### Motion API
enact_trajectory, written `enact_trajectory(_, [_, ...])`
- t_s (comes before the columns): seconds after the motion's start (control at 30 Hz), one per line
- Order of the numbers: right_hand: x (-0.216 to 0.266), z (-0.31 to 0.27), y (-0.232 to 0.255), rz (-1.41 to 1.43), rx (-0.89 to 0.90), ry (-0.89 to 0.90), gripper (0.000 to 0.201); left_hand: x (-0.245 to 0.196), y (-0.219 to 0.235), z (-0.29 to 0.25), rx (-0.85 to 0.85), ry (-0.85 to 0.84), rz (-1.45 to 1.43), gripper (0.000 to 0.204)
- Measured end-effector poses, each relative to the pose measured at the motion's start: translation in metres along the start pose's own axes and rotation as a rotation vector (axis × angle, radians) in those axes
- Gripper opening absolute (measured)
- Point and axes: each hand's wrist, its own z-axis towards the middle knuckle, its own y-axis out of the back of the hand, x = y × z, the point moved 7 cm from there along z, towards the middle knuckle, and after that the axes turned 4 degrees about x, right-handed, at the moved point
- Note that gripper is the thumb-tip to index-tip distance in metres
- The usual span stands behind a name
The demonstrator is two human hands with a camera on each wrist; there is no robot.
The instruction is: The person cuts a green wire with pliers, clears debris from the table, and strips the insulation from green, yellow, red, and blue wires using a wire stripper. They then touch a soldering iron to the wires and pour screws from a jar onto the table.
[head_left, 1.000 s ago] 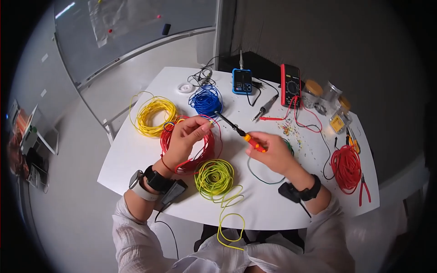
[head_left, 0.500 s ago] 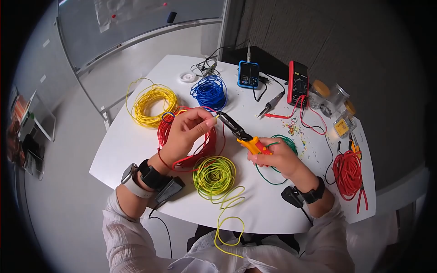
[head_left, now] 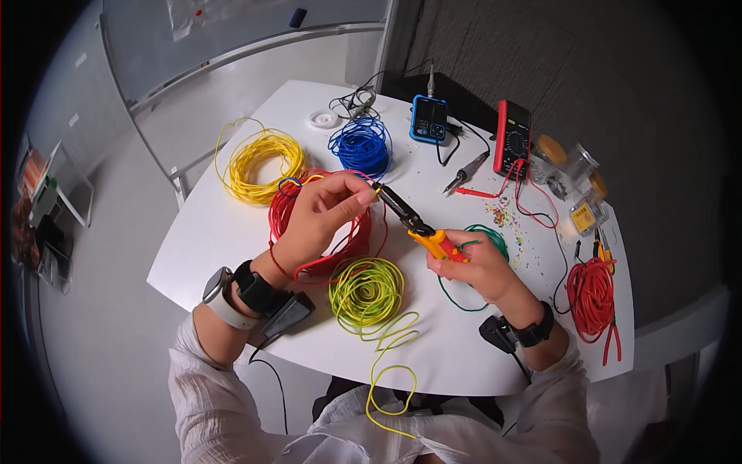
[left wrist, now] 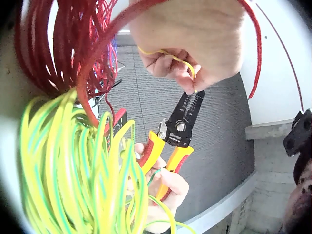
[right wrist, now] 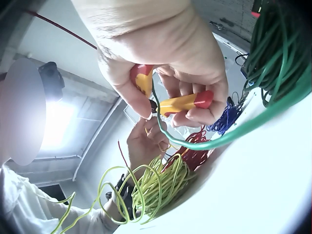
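Observation:
In the head view my left hand pinches the end of a thin yellow wire between thumb and fingers. Wire strippers with a black head point at those fingertips, their nose right at the wire's end. My right hand grips the strippers by their yellow-and-red handles, which stand spread in both wrist views. A strand of green wire runs past the right hand's fingers. Below the left hand lie a red wire coil and a yellow-green coil.
Yellow and blue coils lie behind, a green coil beyond my right hand. A blue-cased meter, a soldering iron, a red multimeter and jars stand farther back. Coloured scraps and another red coil lie right.
The strippers have turned from edge-on to flat, with the handles now seen spread. Their nose has come up to the left fingertips. The left hand still pinches the yellow wire.

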Motion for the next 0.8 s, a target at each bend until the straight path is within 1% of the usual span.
enact_trajectory(0.07, [-0.0015,-0.0002,0.0008,-0.009,-0.010,-0.008,0.022,0.0002,0.0002,0.0000,-0.001,0.005,0.012,0.013])
enact_trajectory(0.13, [-0.0014,-0.0001,0.0034,-0.058,-0.049,0.020,0.032,0.0011,0.0003,0.0000,0.005,0.021,-0.017,0.013])
enact_trajectory(0.23, [-0.0023,-0.0001,0.0045,-0.082,-0.058,0.020,0.037,0.0002,0.0004,-0.0006,0.013,0.033,-0.017,0.013])
enact_trajectory(0.43, [-0.0016,-0.0007,0.0034,-0.080,-0.066,-0.013,0.035,-0.0009,-0.0013,-0.0005,-0.017,0.026,-0.009,0.014])
enact_trajectory(0.8, [-0.0014,-0.0006,0.0000,-0.038,-0.039,-0.019,0.032,-0.0037,-0.0045,-0.0012,-0.022,0.021,-0.003,0.014])
